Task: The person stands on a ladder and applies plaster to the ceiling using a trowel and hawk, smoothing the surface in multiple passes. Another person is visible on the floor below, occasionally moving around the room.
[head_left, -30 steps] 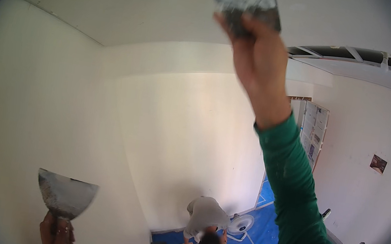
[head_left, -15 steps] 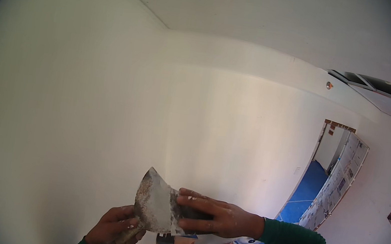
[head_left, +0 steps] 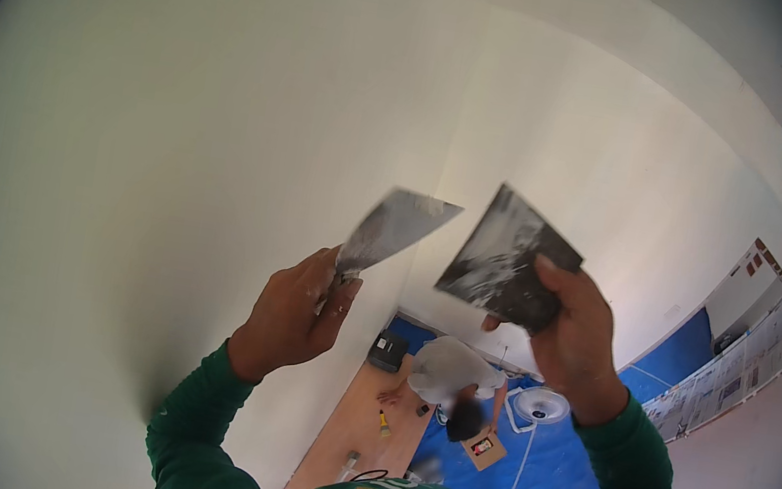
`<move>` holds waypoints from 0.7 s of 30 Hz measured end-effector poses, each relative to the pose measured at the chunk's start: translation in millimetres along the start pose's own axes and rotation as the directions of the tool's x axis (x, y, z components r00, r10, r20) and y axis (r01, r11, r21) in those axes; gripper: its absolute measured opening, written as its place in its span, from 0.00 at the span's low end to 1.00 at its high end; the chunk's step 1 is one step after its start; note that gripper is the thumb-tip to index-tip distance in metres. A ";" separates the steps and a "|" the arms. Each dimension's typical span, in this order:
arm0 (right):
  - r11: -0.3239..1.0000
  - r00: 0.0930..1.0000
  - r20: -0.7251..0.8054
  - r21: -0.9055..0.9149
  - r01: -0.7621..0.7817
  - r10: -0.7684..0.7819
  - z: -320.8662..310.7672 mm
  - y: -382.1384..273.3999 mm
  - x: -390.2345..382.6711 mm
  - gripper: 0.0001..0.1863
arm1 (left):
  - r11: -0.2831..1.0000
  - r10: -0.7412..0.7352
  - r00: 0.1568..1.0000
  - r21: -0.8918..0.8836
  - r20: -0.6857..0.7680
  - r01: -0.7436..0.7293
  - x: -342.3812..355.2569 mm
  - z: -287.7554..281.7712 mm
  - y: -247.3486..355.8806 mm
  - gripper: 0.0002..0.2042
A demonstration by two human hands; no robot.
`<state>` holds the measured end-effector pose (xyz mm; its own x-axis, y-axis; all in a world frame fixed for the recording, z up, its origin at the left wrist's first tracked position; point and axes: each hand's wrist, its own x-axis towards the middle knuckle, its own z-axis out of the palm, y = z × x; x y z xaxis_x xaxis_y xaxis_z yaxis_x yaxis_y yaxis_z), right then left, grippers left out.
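Note:
My left hand (head_left: 295, 311) is wrapped round the handle of a putty knife (head_left: 396, 227), its wide metal blade tilted up and to the right. Some whitish residue marks the blade and my fingers. To the right, my right hand (head_left: 579, 339) grips a dark, flat, four-sided spreader (head_left: 510, 262) by its lower right part. White filler is smeared over the spreader's face. The two tools are held up apart from each other, with a gap between them in front of the pale wall (head_left: 228, 119). Both forearms wear green sleeves.
Below, a person in a grey shirt (head_left: 449, 367) bends beside a wooden board (head_left: 338, 429) holding a yellow-handled brush (head_left: 384, 424) and a black case (head_left: 387, 350). A white fan (head_left: 539, 405) stands on blue floor sheeting (head_left: 543, 480). A paper-covered door (head_left: 736, 372) stands ajar at right.
The putty knife and the spreader, touching before, are now apart. Both hands have risen, the right one moving further right. The view has tilted down, showing more floor and the person below.

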<state>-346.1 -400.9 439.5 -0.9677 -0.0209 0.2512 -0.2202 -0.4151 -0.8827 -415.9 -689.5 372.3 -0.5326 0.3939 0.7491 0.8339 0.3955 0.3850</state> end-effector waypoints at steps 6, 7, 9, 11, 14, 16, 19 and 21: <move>0.963 0.975 -0.005 0.156 -0.218 0.222 34.4 -3.4 1.6 0.11 | 0.958 0.212 0.977 0.204 -0.028 -0.202 -2.7 9.6 -16.1 0.26; 0.960 0.975 0.054 0.171 -0.221 0.214 38.6 -7.4 4.5 0.11 | 0.945 0.217 0.976 0.251 0.003 -0.210 -2.6 7.0 -21.0 0.27; 0.973 0.986 0.073 0.167 -0.161 0.151 46.7 -17.0 13.4 0.11 | 0.883 0.229 0.972 0.409 0.053 -0.230 -2.3 -1.2 -31.7 0.28; 0.988 0.993 0.119 0.154 -0.002 -0.017 53.1 -37.2 28.8 0.12 | 0.869 0.242 0.970 0.450 -0.022 -0.206 -1.0 -11.3 -41.7 0.26; 0.915 0.899 0.177 0.107 0.388 -0.402 68.3 -86.4 74.1 0.16 | 0.921 0.144 0.961 0.386 -0.236 -0.043 4.0 -29.2 -50.4 0.19; 0.812 0.785 0.215 0.082 0.578 -0.581 85.0 -134.8 111.9 0.19 | 0.931 0.187 0.903 0.362 -0.386 -0.038 5.3 -41.8 -49.3 0.07; 0.690 0.665 0.194 0.113 0.715 -0.721 123.0 -205.1 160.8 0.20 | 0.945 0.131 0.876 0.326 -0.464 0.031 6.8 -52.6 -43.2 0.06; 0.586 0.550 0.223 0.156 0.795 -0.805 145.1 -235.2 183.0 0.18 | 0.948 0.114 0.882 0.316 -0.458 0.041 7.8 -54.2 -38.9 0.07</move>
<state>-453.5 -439.1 750.7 -0.3275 0.1202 0.9372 -0.8792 -0.4021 -0.2557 -444.6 -746.8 392.4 -0.3080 0.0126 0.9513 0.7230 0.6530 0.2255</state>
